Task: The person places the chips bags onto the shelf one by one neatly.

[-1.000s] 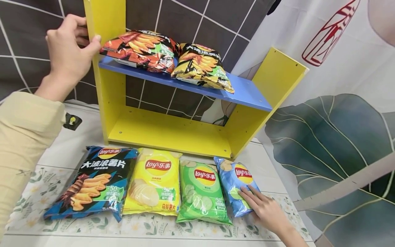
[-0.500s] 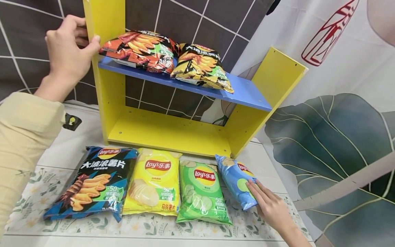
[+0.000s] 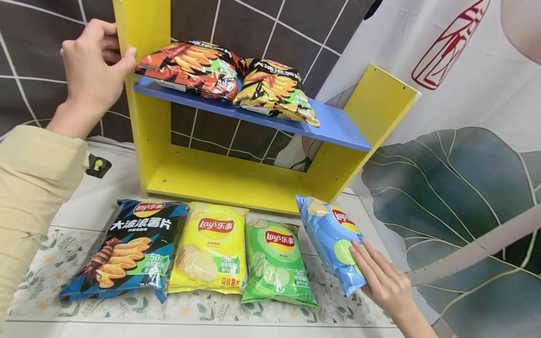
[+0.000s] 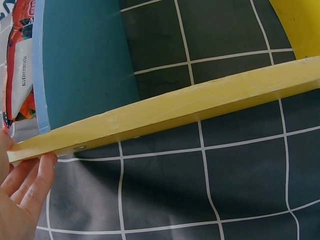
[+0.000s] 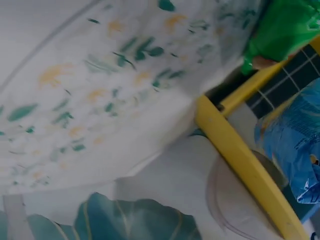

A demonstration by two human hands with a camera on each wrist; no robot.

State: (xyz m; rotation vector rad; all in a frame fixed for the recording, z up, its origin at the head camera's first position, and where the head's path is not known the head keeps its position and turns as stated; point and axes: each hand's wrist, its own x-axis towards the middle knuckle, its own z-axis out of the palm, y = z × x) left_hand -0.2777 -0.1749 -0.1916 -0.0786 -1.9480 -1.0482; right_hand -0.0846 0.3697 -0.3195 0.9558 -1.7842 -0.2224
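Observation:
My left hand [image 3: 90, 70] holds the upper left side panel [image 3: 145, 26] of a yellow shelf unit, thumb at its front edge and fingers behind. The left wrist view also shows its fingertips under the yellow panel [image 4: 175, 107]. On the right, my right hand [image 3: 386, 281] holds a blue bag of Lay's chips [image 3: 323, 234] by its lower right part, fingers lying over the front; the thumb is hidden. The bag is tilted and raised off the table, in front of the shelf's lower right corner. In the right wrist view the blue bag [image 5: 300, 140] shows at the right edge.
A black-and-blue [image 3: 156, 239], a yellow [image 3: 207, 256] and a green chip bag [image 3: 270, 272] lie in a row on the table. The blue upper board [image 3: 338, 124] bears a red [image 3: 203, 65] and a gold chip bag [image 3: 274, 89]. The bottom board [image 3: 236, 180] is yellow.
My right hand has lifted the blue chip bag from the table and shifted it slightly right, away from the green one. The left hand stays on the side panel.

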